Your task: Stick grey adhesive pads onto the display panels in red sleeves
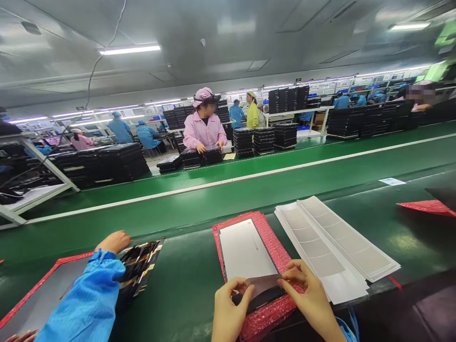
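In the head view, the left hand (231, 308) and the right hand (309, 299) both have a closed grip, pinching a grey film (261, 285) at its two ends. The film is over a display panel (245, 249), which lies on a red bubble-wrap bag (274, 256) on the green counter (185, 294). Just beside lie white sheets of grey labels (331, 242). A co-worker's blue sleeve (89, 294) is at left.

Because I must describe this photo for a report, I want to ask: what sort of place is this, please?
It is probably an electronics factory assembly line: a long green conveyor belt, stacks of black flat panels beside it, and a worker in a pink smock with a matching cap.
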A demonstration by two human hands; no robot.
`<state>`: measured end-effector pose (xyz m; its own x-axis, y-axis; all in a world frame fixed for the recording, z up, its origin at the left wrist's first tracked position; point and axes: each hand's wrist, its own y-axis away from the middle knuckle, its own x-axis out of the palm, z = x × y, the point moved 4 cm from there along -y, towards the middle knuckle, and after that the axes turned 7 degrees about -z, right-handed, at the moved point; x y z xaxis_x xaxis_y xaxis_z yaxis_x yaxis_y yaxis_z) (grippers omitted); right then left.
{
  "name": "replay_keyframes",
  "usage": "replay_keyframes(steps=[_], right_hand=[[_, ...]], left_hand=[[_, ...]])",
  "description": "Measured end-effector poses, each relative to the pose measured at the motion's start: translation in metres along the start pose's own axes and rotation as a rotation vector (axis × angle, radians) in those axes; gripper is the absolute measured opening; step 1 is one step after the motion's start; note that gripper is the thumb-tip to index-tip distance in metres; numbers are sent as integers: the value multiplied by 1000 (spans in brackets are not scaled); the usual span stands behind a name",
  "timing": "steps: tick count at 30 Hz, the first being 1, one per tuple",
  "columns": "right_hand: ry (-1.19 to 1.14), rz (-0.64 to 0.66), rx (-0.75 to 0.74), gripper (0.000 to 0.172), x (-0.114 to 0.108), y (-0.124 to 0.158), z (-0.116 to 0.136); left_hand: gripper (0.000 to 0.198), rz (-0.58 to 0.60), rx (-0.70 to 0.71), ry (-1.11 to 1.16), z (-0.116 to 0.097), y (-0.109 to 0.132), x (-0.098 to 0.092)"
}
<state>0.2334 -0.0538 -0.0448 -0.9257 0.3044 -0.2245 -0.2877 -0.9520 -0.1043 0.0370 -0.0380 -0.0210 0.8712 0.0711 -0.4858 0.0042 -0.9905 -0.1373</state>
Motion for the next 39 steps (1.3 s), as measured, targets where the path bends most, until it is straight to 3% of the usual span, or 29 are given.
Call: replay_keyframes(steps=[12, 39], right_hand=[[27, 294, -15, 37, -3, -16, 2], [17, 360, -27, 33, -3, -18, -10]], left_hand=[[14, 92, -102, -62, 10, 2, 11], [10, 157, -96, -140, 17, 0, 17]])
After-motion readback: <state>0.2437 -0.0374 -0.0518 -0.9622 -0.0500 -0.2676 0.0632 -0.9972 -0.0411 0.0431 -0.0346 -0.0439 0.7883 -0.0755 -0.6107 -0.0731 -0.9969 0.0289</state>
